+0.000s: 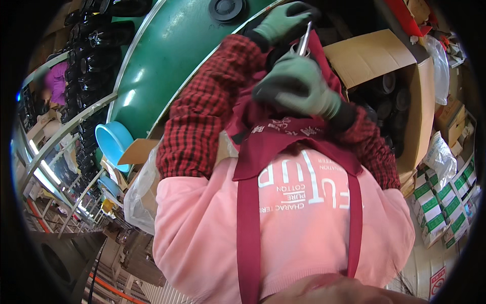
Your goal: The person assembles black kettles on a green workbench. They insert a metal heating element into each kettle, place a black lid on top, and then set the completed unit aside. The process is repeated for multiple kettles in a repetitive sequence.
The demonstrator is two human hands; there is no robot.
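My left hand (287, 25), in a green glove with dark fingertips, is closed at the top over the edge of the green table. What its curled fingers hold is too dark to make out. My right hand (306, 86), gloved alike, is nearer to my chest, its closed fingers smeared by motion. A shiny metal rod (305, 41) sticks out beyond its knuckles toward my left fingertips; a round metal rim shows beside it. Dark material and my maroon apron (276, 144) lie under and behind both hands.
The green table (162, 55) curves along the left, with a black round disc (227, 8) on it. Several black bottles (98, 63) line its far side. A light-blue basin (114, 144) stands at left. An open cardboard box (422, 116) with dark round things is at right.
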